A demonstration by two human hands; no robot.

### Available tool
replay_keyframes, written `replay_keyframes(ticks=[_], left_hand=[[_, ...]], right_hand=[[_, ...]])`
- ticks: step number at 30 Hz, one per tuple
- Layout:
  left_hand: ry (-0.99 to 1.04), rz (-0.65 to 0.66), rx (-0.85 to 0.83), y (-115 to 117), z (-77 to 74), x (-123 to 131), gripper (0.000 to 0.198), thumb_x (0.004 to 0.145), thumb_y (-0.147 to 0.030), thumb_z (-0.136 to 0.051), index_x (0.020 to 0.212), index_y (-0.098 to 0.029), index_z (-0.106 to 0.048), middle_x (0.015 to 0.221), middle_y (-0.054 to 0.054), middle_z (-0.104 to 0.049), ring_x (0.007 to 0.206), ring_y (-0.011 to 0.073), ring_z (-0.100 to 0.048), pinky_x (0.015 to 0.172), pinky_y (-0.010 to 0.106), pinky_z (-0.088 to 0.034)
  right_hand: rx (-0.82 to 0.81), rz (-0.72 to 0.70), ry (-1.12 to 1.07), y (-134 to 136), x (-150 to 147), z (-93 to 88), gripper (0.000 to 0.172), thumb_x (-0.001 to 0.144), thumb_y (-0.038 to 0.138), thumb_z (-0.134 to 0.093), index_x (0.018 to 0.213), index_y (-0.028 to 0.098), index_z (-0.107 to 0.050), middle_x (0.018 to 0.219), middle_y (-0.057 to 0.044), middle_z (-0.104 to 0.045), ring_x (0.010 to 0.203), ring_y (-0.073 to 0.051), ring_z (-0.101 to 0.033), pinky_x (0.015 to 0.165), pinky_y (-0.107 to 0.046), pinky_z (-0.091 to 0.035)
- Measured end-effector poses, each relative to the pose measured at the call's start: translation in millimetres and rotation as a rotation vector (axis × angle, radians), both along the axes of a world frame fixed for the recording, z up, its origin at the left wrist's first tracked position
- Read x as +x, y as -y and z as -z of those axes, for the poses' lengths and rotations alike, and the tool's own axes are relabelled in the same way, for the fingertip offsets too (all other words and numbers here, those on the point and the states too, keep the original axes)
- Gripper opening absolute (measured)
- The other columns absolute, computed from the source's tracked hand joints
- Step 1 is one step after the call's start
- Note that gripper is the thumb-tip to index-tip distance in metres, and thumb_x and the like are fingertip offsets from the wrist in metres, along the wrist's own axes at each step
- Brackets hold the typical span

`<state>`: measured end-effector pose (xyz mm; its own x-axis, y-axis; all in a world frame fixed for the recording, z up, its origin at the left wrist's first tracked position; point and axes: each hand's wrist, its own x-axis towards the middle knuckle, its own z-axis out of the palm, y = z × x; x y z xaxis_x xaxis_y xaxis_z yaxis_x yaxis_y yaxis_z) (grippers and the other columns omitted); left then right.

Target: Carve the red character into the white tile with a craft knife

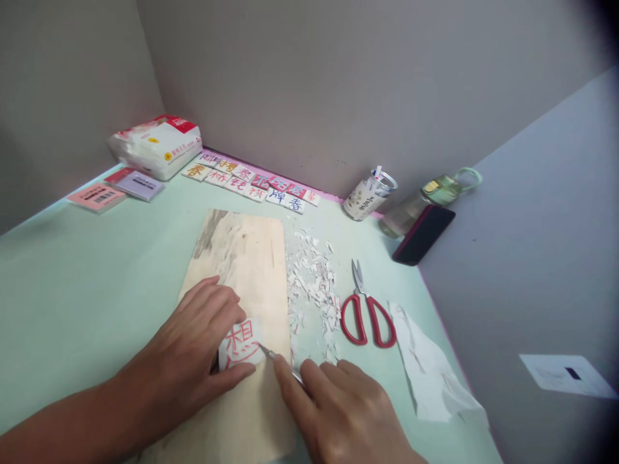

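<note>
On a wooden board lies a small white piece marked with a red character. My left hand presses it to the board, thumb along its near edge and fingers along its far left side. My right hand grips a slim metal craft knife, whose pointed blade meets the right edge of the white piece near a red stroke. Part of the piece is covered by my left hand. White shavings are scattered beside the board's right edge.
Red-handled scissors and a crumpled white tissue lie at right. Behind stand a can of pens, a green bottle and a leaning phone. Character tiles, notepads and a tissue pack sit toward the back left.
</note>
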<state>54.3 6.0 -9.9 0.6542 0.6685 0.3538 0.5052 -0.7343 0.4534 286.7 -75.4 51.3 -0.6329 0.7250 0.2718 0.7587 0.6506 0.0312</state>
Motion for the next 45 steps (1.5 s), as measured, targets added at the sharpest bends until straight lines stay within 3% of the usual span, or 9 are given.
replay_keyframes(ticks=[6, 10, 15, 19, 25, 34, 45], left_hand=[[-0.010, -0.006, 0.011, 0, -0.6, 0, 0.021, 0.096, -0.039, -0.064, 0.105, -0.023, -0.054, 0.108, 0.007, -0.061, 0.120, 0.0326, -0.052, 0.118, 0.057, -0.032], [-0.003, -0.006, 0.008, 0, 0.3, 1, 0.021, 0.095, -0.039, -0.065, 0.103, -0.022, -0.055, 0.106, 0.007, -0.061, 0.115, 0.0320, -0.055, 0.118, 0.058, -0.032], [0.011, -0.012, -0.022, 0, 2.6, -1, 0.023, 0.092, -0.036, -0.067, 0.108, -0.023, -0.057, 0.112, 0.007, -0.063, 0.117, 0.0320, -0.057, 0.119, 0.059, -0.032], [0.021, 0.009, -0.049, -2, 2.3, -2, 0.029, 0.092, -0.033, -0.067, 0.118, -0.027, -0.058, 0.122, 0.006, -0.063, 0.124, 0.0314, -0.056, 0.121, 0.058, -0.030], [0.049, -0.019, -0.107, 0, 0.3, -1, 0.029, 0.092, -0.032, -0.067, 0.119, -0.028, -0.059, 0.119, 0.004, -0.064, 0.126, 0.0302, -0.055, 0.123, 0.057, -0.027], [0.052, -0.033, -0.085, 1, 0.3, 0, 0.028, 0.092, -0.036, -0.068, 0.117, -0.028, -0.061, 0.119, 0.004, -0.066, 0.126, 0.0305, -0.057, 0.123, 0.056, -0.029], [0.067, -0.004, -0.100, 1, 1.1, 1, 0.026, 0.094, -0.030, -0.066, 0.118, -0.028, -0.060, 0.118, 0.005, -0.066, 0.127, 0.0298, -0.055, 0.121, 0.059, -0.029]], right_hand=[[0.132, 0.113, 0.024, 16, -10, 18.6, 0.029, 0.103, 0.004, -0.047, 0.119, 0.008, -0.071, 0.059, -0.001, -0.058, 0.049, -0.014, -0.046, 0.045, -0.031, -0.032], [0.136, 0.124, -0.014, 16, -7, 19.9, 0.030, 0.106, 0.007, -0.045, 0.120, 0.009, -0.071, 0.061, -0.001, -0.058, 0.049, -0.014, -0.047, 0.046, -0.030, -0.033], [-0.019, 0.086, -0.146, 7, 11, 17.5, 0.042, 0.113, 0.012, -0.026, 0.124, 0.011, -0.067, 0.065, -0.001, -0.058, 0.050, -0.015, -0.048, 0.048, -0.031, -0.035], [-0.175, 0.073, -0.233, 8, 24, 24.1, 0.036, 0.114, 0.017, -0.030, 0.131, 0.015, -0.062, 0.070, 0.000, -0.057, 0.057, -0.016, -0.051, 0.052, -0.031, -0.036], [-0.330, 0.116, -0.319, 15, 28, 29.4, 0.028, 0.112, 0.018, -0.039, 0.132, 0.018, -0.059, 0.075, 0.000, -0.055, 0.062, -0.016, -0.053, 0.054, -0.030, -0.035], [-0.280, 0.115, -0.417, 9, 23, 28.9, 0.027, 0.112, 0.020, -0.039, 0.123, 0.016, -0.064, 0.074, 0.000, -0.056, 0.060, -0.015, -0.052, 0.053, -0.027, -0.039], [-0.097, 0.119, -0.417, 12, 12, 46.1, 0.028, 0.109, 0.016, -0.041, 0.122, 0.010, -0.066, 0.069, -0.001, -0.056, 0.057, -0.015, -0.051, 0.049, -0.027, -0.036]])
